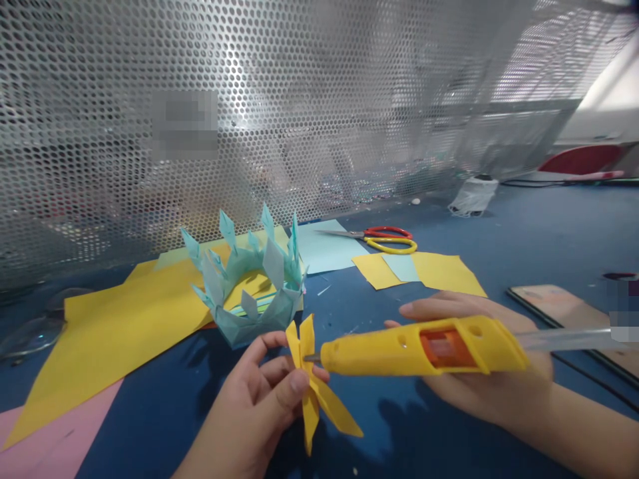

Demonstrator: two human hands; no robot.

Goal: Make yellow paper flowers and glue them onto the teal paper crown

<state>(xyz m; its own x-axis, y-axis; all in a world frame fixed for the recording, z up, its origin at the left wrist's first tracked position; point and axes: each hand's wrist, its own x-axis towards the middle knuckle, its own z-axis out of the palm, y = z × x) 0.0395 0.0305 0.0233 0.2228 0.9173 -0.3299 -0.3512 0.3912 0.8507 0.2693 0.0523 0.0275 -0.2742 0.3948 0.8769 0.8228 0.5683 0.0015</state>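
My left hand point(269, 392) pinches a folded yellow paper flower point(314, 392) with narrow pointed petals between thumb and fingers. In my right hand point(489, 372) is a yellow hot glue gun point(384, 349), a clear glue stick point(564, 339) sticking out of its back end. The metal nozzle points left and meets the flower near its centre; whether glue is coming out cannot be made out. Just behind my left hand stands a light blue paper crown point(239, 326) made of folded pointed pieces.
Scissors point(389, 239) with red and yellow handles lie on light blue paper point(324, 256). Yellow sheets point(134, 326) and pink paper point(64, 432) are at left. A phone point(554, 306) lies at right, glasses point(34, 332) far left. A perforated metal panel point(299, 100) stands behind.
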